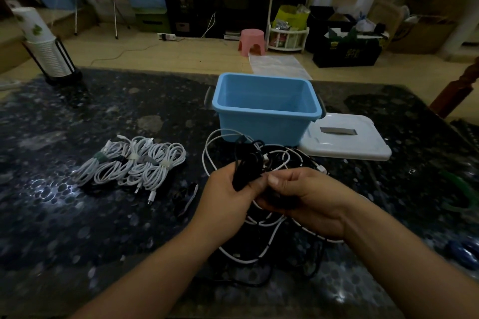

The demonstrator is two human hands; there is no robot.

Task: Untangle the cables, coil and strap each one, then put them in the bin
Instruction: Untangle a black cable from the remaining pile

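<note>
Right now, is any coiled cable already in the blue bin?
No, the blue bin shows only bare walls inside; the strapped white coils lie on the table beside it.

Blue bin [261,124], white lid [344,142], black-speckled table [103,215], pink stool [252,41].

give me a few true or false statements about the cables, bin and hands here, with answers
1. The blue bin has coiled cables inside. False: no cables show inside it.
2. The white lid lies on the table to the right of the bin. True.
3. The strapped white cable coils lie left of the hands. True.
4. The left hand rests flat on the table. False: it grips a black cable.
5. The right hand is also on the cable tangle. True.
</note>
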